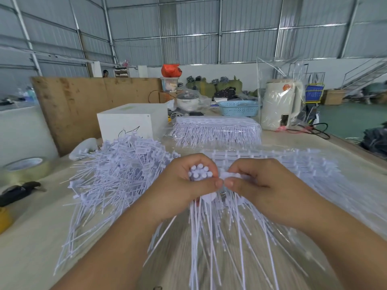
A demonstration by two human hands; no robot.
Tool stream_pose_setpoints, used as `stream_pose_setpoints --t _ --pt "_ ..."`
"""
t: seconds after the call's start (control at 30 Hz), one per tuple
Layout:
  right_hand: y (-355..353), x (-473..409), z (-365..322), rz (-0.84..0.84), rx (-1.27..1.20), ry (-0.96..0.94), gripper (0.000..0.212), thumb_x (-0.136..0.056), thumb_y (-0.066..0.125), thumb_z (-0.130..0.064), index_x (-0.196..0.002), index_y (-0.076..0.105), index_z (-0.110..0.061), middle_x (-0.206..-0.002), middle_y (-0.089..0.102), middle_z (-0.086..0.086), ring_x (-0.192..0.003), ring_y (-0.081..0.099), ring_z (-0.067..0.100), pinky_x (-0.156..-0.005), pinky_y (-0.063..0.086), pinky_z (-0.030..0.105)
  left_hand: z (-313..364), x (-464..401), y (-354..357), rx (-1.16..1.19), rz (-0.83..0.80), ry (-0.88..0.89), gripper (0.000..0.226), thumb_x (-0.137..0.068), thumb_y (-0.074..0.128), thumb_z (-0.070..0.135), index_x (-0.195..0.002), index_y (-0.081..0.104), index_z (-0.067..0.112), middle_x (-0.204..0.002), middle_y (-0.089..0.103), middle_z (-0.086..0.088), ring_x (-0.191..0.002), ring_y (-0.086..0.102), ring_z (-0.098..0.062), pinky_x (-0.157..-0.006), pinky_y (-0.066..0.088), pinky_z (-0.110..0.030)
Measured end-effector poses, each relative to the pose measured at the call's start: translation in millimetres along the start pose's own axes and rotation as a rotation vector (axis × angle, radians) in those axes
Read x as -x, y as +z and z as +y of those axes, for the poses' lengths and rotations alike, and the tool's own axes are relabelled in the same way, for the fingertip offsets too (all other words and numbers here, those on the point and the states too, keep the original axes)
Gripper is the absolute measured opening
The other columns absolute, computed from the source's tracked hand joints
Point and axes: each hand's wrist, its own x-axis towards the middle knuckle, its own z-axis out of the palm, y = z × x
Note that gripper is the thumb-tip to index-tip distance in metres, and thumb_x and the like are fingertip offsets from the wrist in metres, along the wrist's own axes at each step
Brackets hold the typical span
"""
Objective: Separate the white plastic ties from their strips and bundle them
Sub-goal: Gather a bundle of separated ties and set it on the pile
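Note:
My left hand (180, 185) grips a bundle of white plastic ties (200, 173), heads up, with their thin tails hanging down toward me. Right beside it, my right hand (253, 183) pinches a single tie head (228, 175) at the edge of a strip of joined ties (293, 164) lying on the table. A loose pile of separated ties (117, 170) lies to the left. A wrapped stack of tie strips (215, 128) sits further back.
A white box (129, 120) stands behind the loose pile, with a wooden board (83, 97) leaning behind it. A tape roll (23, 168) and a dark tool (18, 190) lie at the left. A blue basket (238, 108) and a white appliance (280, 105) stand at the back right.

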Motion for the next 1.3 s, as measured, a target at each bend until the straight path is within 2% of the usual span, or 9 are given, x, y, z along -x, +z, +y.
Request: stream_pose_setpoints --t 0.3,0.47,0.57,0.77,0.93,1.03,1.13,1.2,1.3 --pt "19.1 -4.4 -2.6 0.277 -0.066 0.003 0.03 -0.089 0.064 -0.037 -0.071 0.06 -0.013 -0.048 0.046 -0.012 -0.044 0.04 0.007 -0.046 0.03 0.021 2.3 -3.4 14.9 0.074 0.244 0.051 0.031 -0.078 0.073 -0.002 -0.064 0.065 0.025 -0.057 0.057 0.012 -0.051 0.052 -0.002 -0.049 0.042 -0.015" --pt "28.6 -4.3 -9.0 0.402 -0.067 -0.027 0.026 -0.091 0.063 -0.032 -0.072 0.06 -0.014 -0.052 0.048 -0.014 -0.049 0.042 0.007 -0.047 0.03 0.018 5.9 -3.4 20.9 0.171 0.348 0.052 0.023 -0.071 0.073 0.005 -0.064 0.066 0.026 -0.063 0.059 0.002 -0.054 0.053 -0.008 -0.048 0.043 -0.018" --pt "34.4 -4.9 -11.9 0.464 -0.128 -0.019 0.024 -0.093 0.062 -0.026 -0.072 0.059 -0.014 -0.05 0.046 -0.012 -0.046 0.039 0.005 -0.046 0.03 0.017 6.5 -3.6 27.3 0.217 0.409 0.055 0.035 -0.08 0.07 -0.004 -0.062 0.065 0.026 -0.059 0.058 0.006 -0.052 0.053 -0.006 -0.047 0.044 -0.017" --pt "31.9 -6.8 -17.3 0.489 -0.191 -0.015 0.022 -0.092 0.06 -0.029 -0.072 0.058 -0.019 -0.067 0.057 0.002 -0.052 0.043 0.004 -0.05 0.036 0.016 6.8 -3.4 31.1 0.266 0.466 0.06 0.027 -0.078 0.076 0.003 -0.066 0.067 0.026 -0.063 0.06 0.006 -0.057 0.053 -0.008 -0.053 0.045 -0.02" --pt "26.9 -5.2 -17.6 0.544 -0.113 -0.017 0.028 -0.094 0.056 -0.031 -0.071 0.052 -0.016 -0.052 0.044 -0.008 -0.045 0.036 0.006 -0.043 0.03 0.014 4.7 -4.7 23.1 0.29 0.591 -0.063 0.018 -0.083 0.07 0.006 -0.075 0.069 0.022 -0.064 0.064 0.005 -0.058 0.058 -0.012 -0.058 0.049 -0.032" --pt "14.0 -3.3 -12.3 0.595 -0.16 -0.034 0.028 -0.094 0.055 -0.037 -0.073 0.054 -0.018 -0.051 0.043 -0.011 -0.045 0.036 0.005 -0.043 0.03 0.013 -0.6 -9.8 -13.5 0.416 0.73 -0.17 0.015 -0.085 0.064 0.003 -0.079 0.065 0.017 -0.058 0.061 0.003 -0.051 0.056 -0.015 -0.056 0.046 -0.028" --pt "14.3 -0.7 -8.7 0.342 -0.236 -0.031 0.006 -0.092 0.061 -0.034 -0.09 0.057 -0.029 -0.053 0.047 -0.013 -0.045 0.037 0.002 -0.046 0.033 0.012 -6.0 -9.6 -18.8 0.213 0.517 -0.164 0.015 -0.08 0.073 0.007 -0.079 0.068 0.021 -0.064 0.063 0.003 -0.058 0.059 -0.014 -0.06 0.044 -0.024" --pt "19.8 -1.1 -4.7 0.182 -0.21 -0.029 0.025 -0.09 0.066 -0.031 -0.109 0.051 -0.037 -0.068 0.054 -0.013 -0.056 0.049 0.001 -0.059 0.039 0.017 -6.9 -7.0 -3.3 0.094 0.283 -0.097 0.014 -0.072 0.079 0.014 -0.08 0.071 0.023 -0.071 0.066 0.002 -0.064 0.062 -0.013 -0.058 0.048 -0.02" --pt "23.1 -2.2 -1.9 0.102 -0.2 -0.012 0.053 -0.086 0.069 -0.036 -0.129 0.04 -0.041 -0.089 0.053 -0.015 -0.065 0.053 0.0 -0.064 0.037 0.021 -4.8 -4.3 4.7 0.1 0.139 -0.031 0.012 -0.071 0.074 0.015 -0.082 0.073 0.021 -0.077 0.067 -0.001 -0.069 0.062 -0.011 -0.06 0.049 -0.018"
